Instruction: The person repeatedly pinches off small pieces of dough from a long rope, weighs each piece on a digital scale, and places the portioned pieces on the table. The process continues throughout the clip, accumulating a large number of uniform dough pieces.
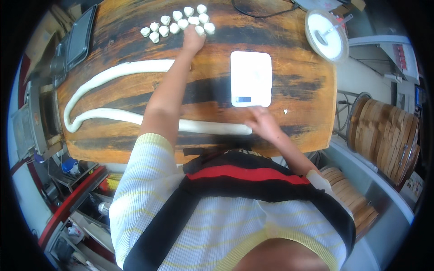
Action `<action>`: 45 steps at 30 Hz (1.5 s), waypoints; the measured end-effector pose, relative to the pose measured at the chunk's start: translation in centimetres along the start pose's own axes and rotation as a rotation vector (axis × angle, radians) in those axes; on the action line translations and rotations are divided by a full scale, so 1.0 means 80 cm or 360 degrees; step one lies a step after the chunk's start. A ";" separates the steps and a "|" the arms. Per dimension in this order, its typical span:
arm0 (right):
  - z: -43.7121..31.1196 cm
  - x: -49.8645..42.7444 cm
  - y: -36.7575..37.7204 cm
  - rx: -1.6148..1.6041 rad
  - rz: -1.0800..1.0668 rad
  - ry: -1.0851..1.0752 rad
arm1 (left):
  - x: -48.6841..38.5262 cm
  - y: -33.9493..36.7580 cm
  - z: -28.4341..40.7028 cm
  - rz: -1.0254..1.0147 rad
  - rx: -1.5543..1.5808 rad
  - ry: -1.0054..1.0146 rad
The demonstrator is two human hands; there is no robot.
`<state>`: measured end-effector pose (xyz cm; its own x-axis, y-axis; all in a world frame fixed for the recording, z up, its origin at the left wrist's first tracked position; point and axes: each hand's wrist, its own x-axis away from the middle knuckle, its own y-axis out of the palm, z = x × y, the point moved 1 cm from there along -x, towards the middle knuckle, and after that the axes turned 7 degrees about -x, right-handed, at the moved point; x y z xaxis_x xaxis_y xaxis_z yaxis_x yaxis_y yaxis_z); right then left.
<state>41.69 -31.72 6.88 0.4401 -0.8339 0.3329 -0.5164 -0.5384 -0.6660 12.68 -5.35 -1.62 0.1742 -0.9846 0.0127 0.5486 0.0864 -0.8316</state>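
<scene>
My left hand (194, 41) reaches to the far side of the wooden table, its fingers around a small white dough piece (200, 31) at the near edge of a cluster of dough pieces (177, 15). A long white dough rope (112, 70) lies folded in a U, bent at the left; my left forearm crosses over it. Slightly blurred, my right hand (266, 124) is beside the cut end (247, 129) of the rope's near arm, with thumb and fingers apart and nothing seen between them. Just beyond those fingers lies a white digital kitchen scale (251, 78).
A tub of white powder (325, 35) with a metal scoop (320, 37) stands at the far right corner. A dough scrap (285, 111) lies right of the scale. Dark trays (80, 37) border the table (301, 135) at left. Round wooden boards (383, 135) are stacked off its right side.
</scene>
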 end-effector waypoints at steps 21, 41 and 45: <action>-0.085 0.064 0.007 -0.0370 0.0226 0.0161 | 0.398 -0.085 0.139 -0.1214 0.0357 0.0540; 0.084 0.051 -0.034 -0.0464 0.0688 0.0736 | 0.387 -0.063 0.145 -0.0749 -0.0031 0.0692; 0.060 0.008 -0.072 -0.0052 0.0810 0.0331 | 0.289 -0.002 0.169 -0.0578 0.0015 0.0463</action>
<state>48.51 -28.57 7.73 -0.0235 -0.9946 0.1014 -0.6503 -0.0619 -0.7571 27.66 -26.07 6.28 -0.2664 -0.9529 0.1448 0.5392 -0.2719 -0.7971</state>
